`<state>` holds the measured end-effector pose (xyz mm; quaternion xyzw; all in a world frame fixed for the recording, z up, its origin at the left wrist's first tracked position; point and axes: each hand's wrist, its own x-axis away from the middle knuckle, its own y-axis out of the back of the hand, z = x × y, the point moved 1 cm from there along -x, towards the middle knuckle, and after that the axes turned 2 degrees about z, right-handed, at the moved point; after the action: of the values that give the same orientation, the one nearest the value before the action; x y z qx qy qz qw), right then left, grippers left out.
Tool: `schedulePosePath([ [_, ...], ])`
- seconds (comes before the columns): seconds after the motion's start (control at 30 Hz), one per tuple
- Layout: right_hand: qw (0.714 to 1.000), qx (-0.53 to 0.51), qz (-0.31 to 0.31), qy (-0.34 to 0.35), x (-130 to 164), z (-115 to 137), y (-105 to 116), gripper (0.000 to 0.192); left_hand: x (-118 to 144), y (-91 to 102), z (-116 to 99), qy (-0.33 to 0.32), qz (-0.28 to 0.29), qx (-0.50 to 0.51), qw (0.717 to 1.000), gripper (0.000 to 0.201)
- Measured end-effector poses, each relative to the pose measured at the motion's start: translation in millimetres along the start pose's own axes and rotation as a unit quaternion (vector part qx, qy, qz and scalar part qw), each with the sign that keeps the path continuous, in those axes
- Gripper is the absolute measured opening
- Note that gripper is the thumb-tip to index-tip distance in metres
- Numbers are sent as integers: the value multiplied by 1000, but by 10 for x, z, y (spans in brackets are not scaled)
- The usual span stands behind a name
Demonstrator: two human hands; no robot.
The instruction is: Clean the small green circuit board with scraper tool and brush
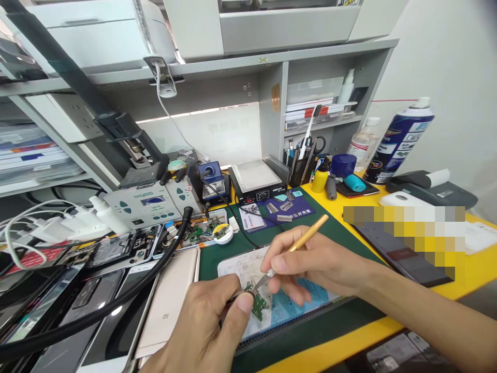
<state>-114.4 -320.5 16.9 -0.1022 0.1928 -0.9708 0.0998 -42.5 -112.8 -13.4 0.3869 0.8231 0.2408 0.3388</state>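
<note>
**Pinched board, knife tip on it**

Clamped between thumb and fingers of the left hand (205, 326) is a small green circuit board (258, 304), held just above the pale work pad (248, 269) near the front edge of the bench. Only part of the board shows past the thumb; its long axis appears to run roughly toward and away from the person, though the covered end makes that uncertain.

Right hand (310, 264) is closed in a pen-like grip on a gold-handled craft knife (298, 242). Knife long axis runs diagonally: butt end up and to the right, pointing toward the back of the bench; blade end down and to the left, meeting the top edge of the board beside the left thumb. Blade tip looks to be touching the board; the exact contact point is too small to resolve.

Surroundings: pad lies on a green mat (330, 228) over a yellow bench top (473, 269). Left of the pad, a gold phone (171, 300) lies back-up, with a thick black hose (128, 295) crossing it. Behind stand a soldering station (143, 204), a small hot plate (256, 181), a pen holder (305, 168) and a blue spray can (399, 142).
</note>
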Motion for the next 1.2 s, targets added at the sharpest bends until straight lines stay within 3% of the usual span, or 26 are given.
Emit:
schedulePosePath([
  [0.2,999,-11,-24,19,8,25,16,19,9,-33,90,24,38,23,999,45],
  [0.7,999,2,-30,25,6,27,31,19,-18,-19,73,34,53,50,997,43],
  [0.93,983,113,-138,51,-36,28,27,38,-27,-35,117,-48,-28,-81,995,23],
  [1.0,979,152,-124,52,-38,19,22,39,-25,-41,121,-53,-24,-101,993,16],
  [1.2,984,165,-53,48,1,-3,16,56,-40,-34,143,-41,-1,-123,992,19],
])
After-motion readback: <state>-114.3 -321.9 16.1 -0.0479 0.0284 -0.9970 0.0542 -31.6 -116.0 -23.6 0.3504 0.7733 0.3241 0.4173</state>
